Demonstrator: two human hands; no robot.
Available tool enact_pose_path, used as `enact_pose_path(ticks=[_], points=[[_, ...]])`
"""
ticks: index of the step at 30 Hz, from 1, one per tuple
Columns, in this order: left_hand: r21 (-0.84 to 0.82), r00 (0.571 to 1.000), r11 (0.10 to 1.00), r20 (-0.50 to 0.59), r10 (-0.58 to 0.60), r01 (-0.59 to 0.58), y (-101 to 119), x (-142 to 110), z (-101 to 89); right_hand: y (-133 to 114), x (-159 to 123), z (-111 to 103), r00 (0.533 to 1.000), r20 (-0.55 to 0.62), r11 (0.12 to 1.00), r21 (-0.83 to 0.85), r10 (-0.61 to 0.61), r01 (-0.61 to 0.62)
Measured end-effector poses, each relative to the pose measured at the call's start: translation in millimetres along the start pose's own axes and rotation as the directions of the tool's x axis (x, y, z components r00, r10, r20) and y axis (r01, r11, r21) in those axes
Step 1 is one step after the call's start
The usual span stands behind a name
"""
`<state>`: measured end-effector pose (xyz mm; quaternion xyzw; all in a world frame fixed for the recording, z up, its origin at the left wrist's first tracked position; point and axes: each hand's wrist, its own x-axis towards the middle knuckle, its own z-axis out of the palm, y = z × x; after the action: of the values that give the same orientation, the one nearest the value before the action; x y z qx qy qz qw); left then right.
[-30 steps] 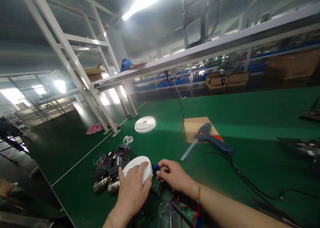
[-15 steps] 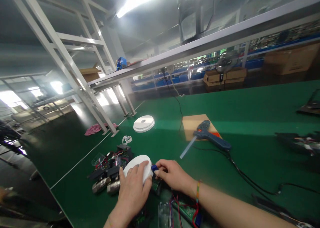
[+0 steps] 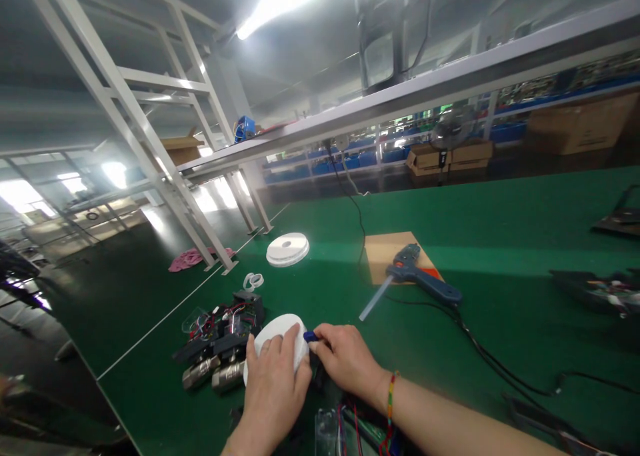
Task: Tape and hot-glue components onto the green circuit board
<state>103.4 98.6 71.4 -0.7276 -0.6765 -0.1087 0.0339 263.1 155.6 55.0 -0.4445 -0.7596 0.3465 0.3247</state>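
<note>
Two bare hands at work low in the frame, over a wide green bench mat (image 3: 500,243), with forearms cut off by the bottom edge. Running behind, a long grey overhead shelf (image 3: 450,86) on white steel framing (image 3: 150,129); beyond it, blurred cardboard boxes (image 3: 450,156) and blue bins, too soft to read. Far right, dark parts (image 3: 600,289) at the picture's edge, cut off and not identifiable.

On the mat, a square cardboard sheet (image 3: 385,253) under a blue glue gun (image 3: 420,279), glue stick jutting from its nozzle toward the left, black cord (image 3: 500,369) trailing right. Further left, a white round disc (image 3: 287,249) lying flat, a pink rag (image 3: 193,258) by the frame's foot, and a small white ring piece (image 3: 254,281).

Nearest the body, a white round cover (image 3: 273,333), mostly hidden under the left hand (image 3: 275,383), palm down and fingers spread across its top. Right hand (image 3: 345,359) just beside it, fingertips pinched on a small blue part (image 3: 311,337) touching the cover's right edge; shape of that part too small to tell. Multicoloured bracelet (image 3: 389,396) on the right wrist.

Left of the cover, a heap of black modules with red wires (image 3: 220,329) and two metal cylinders (image 3: 215,373). Below the hands, more wiring and a clear piece (image 3: 327,429), partly hidden by the wrists.
</note>
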Motion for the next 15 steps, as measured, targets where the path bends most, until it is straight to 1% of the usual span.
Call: enact_pose_path(ticks=[2,4,6,8,9,10,11,12,14,15], points=[[-0.004,0.997,1.0,-0.075,-0.009,0.008,1,-2,7.4,0,3,-1,0.997,0.014,0.994,0.079,0.073,-0.073],[-0.007,0.979,1.0,-0.206,-0.006,0.005,5,-6,10.8,2,6,-1,0.99,0.038,0.976,0.167,0.138,-0.142],[-0.008,0.93,1.0,-0.368,0.021,-0.025,10,-11,7.5,5,9,0,0.98,0.052,0.952,0.233,0.192,-0.199],[-0.002,0.855,0.998,-0.516,0.048,-0.058,11,-13,-1.4,9,11,-1,0.971,0.059,0.932,0.272,0.233,-0.24],[0.002,0.827,0.998,-0.559,0.057,-0.067,8,-12,-6.3,11,11,-1,0.969,0.059,0.927,0.282,0.241,-0.248],[0.008,0.816,0.998,-0.574,0.06,-0.068,2,-9,-10.6,13,12,-2,0.969,0.057,0.926,0.287,0.239,-0.246],[0.009,0.829,0.998,-0.557,0.055,-0.061,-7,-4,-13.6,14,12,-3,0.972,0.052,0.929,0.287,0.229,-0.234],[0.004,0.859,0.999,-0.511,0.048,-0.053,-16,2,-15.2,15,13,-4,0.976,0.045,0.933,0.287,0.214,-0.217],[-0.012,0.926,0.998,-0.375,0.049,-0.058,-36,19,-13.9,18,15,-5,0.983,0.039,0.939,0.291,0.179,-0.183],[-0.023,0.949,0.997,-0.309,0.062,-0.072,-44,29,-11.9,20,16,-4,0.985,0.047,0.938,0.302,0.163,-0.17]])
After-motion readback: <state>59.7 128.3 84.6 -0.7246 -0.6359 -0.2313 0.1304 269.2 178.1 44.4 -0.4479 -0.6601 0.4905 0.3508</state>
